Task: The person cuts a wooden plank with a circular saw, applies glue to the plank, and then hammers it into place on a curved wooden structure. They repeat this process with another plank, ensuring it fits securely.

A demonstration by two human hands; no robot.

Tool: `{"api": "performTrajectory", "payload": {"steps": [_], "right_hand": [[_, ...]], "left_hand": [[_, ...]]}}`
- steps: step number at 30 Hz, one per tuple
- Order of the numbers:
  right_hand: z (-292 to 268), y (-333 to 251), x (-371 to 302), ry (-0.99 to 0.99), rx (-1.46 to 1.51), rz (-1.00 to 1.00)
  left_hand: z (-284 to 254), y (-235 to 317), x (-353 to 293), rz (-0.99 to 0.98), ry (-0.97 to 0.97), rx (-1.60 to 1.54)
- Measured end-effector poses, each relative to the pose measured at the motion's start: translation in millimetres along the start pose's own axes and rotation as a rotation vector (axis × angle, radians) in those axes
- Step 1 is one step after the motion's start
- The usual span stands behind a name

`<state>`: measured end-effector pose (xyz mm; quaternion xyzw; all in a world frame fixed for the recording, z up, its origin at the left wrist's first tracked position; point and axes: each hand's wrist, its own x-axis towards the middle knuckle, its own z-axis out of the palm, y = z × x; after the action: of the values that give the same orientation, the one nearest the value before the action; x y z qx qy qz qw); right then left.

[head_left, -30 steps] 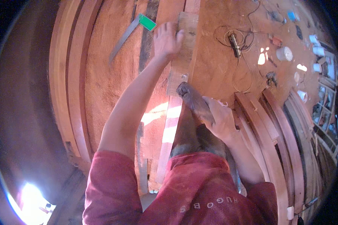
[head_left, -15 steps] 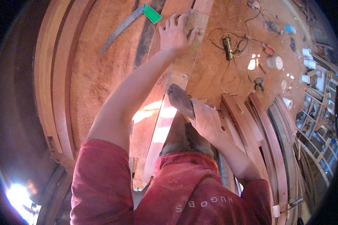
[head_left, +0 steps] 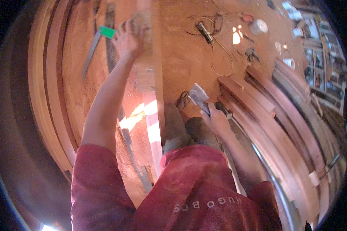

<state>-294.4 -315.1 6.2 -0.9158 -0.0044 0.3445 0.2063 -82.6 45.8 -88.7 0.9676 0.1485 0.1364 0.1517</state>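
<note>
My left hand (head_left: 127,41) lies with its fingers spread at the far part of a long wooden board (head_left: 145,79), which is smeared by motion. Just left of its fingertips is a try square with a green handle (head_left: 107,32) and a long metal blade. In my right hand (head_left: 218,122) is a putty knife (head_left: 198,94) with a wide grey blade, held by its handle. The blade points up and away, to the right of the board and apart from it. Sunlight falls across the near part of the board.
Thick curved-looking timbers (head_left: 59,96) run along the left. More stacked beams (head_left: 273,127) lie at the right. On the dusty floor are a power tool with a looped cord (head_left: 204,32), a white bucket (head_left: 258,27) and a sandal (head_left: 183,99). Shelves (head_left: 320,57) stand far right.
My right hand has drawn the putty knife off the board to the right, turning its blade upward. My left hand stays at the board's far part. The whole view has shifted.
</note>
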Motion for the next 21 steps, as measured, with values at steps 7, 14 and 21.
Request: {"api": "performTrajectory", "payload": {"steps": [7,14,21], "right_hand": [[41.4,154.8,-84.8,0.039,0.276,0.424],[135.0,259.5,-100.8,0.019,0.371,0.629],[252.9,338.9,-69.2,-0.247,0.724,0.817]], "left_hand": [[-11.5,23.3,-19.1,0.068,0.038,0.002],[14.2,12.2,-15.3,0.368,0.063,0.015],[13.3,29.2,-14.7,0.383,-0.004,0.074]]}}
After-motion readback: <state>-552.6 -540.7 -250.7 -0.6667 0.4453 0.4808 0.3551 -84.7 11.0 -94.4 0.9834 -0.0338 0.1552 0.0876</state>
